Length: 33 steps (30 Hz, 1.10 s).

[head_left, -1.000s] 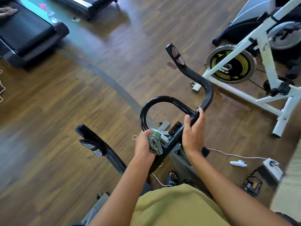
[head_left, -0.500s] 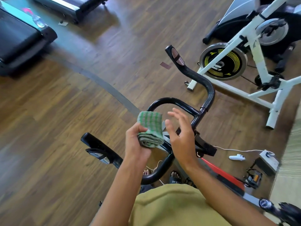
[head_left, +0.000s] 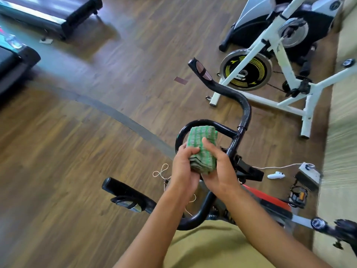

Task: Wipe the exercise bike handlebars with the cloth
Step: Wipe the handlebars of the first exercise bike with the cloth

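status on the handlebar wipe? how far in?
Done: cannot tell; no wiped section shows on the black handlebars. In hand: both the left hand and right hand hold the folded green cloth above the centre loop, off the bar, apparently refolding or regripping it. Left: likely both outer grips and the loop, since the cloth touches none of them now.

This is a gym or home exercise room. A white spin bike (head_left: 286, 78) with a black-and-yellow flywheel (head_left: 245, 71) stands at two o'clock on the wood-plank floor (head_left: 67, 151). The ends of two treadmills (head_left: 48, 14) sit at ten and eleven o'clock. The black handlebars (head_left: 245, 111) of another exercise bike rise in the centre, and a loose pedal (head_left: 297, 194) lies at four o'clock.
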{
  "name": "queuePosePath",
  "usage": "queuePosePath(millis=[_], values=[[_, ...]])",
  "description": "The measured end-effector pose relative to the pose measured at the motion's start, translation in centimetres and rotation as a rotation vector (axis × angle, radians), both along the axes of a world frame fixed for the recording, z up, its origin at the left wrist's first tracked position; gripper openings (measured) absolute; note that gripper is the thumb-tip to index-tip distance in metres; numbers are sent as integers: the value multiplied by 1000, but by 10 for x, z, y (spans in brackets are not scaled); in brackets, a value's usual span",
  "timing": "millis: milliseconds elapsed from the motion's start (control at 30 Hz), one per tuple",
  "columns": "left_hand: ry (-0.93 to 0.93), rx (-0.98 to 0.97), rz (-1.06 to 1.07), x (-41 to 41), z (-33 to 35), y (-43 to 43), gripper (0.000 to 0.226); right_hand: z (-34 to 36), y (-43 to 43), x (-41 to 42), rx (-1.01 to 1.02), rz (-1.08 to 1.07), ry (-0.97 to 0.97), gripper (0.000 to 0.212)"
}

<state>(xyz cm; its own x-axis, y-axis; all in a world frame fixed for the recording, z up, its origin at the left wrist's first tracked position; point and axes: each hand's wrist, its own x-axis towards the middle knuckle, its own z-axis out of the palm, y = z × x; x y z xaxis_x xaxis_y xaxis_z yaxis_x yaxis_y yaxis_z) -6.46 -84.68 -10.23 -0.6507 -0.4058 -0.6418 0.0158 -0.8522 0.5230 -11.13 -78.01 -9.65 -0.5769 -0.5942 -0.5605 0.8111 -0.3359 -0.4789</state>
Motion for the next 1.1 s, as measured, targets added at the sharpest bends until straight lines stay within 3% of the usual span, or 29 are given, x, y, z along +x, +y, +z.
queuePosePath(millis=[67, 167, 233, 300, 400, 467, 533, 600, 667, 767, 933, 1100], values=[[-129, -205, -108, -7, -2, -3, 26, 0, 1, -2, -25, -16, -41, 45], [-303, -699, -420, -20, -1, -20, 32, 0, -1, -14, 23, -66, -14, 27], [-362, -870, -437, -27, -2, -41, 28, 4, 1, -29, 167, -73, 110, 24], [-432, -950, -399, -33, -4, -67, 23, 7, 5, -45, 445, 56, 311, 26], [-530, -995, -463, -40, -12, -92, 17, 5, 7, -58, 929, 533, 737, 32], [-546, -966, -551, -41, -21, -97, 25, 3, 1, -54, 1100, 886, 945, 36], [-505, -933, -608, -39, -23, -96, 33, -1, -6, -42, 1190, 1152, 1015, 43], [-474, -938, -637, -35, -22, -92, 29, -5, -8, -27, 1219, 1284, 1028, 39], [-461, -935, -628, -32, -22, -91, 23, -7, -9, -21, 1198, 1371, 1024, 29], [-455, -927, -641, -31, -26, -95, 33, -7, -14, -22, 1146, 1398, 998, 14], [-473, -889, -662, -33, -29, -100, 42, 1, -41, -20, 959, 1147, 904, 22], [-474, -868, -661, -33, -28, -101, 40, -9, -29, -16, 1024, 1200, 815, 35]])
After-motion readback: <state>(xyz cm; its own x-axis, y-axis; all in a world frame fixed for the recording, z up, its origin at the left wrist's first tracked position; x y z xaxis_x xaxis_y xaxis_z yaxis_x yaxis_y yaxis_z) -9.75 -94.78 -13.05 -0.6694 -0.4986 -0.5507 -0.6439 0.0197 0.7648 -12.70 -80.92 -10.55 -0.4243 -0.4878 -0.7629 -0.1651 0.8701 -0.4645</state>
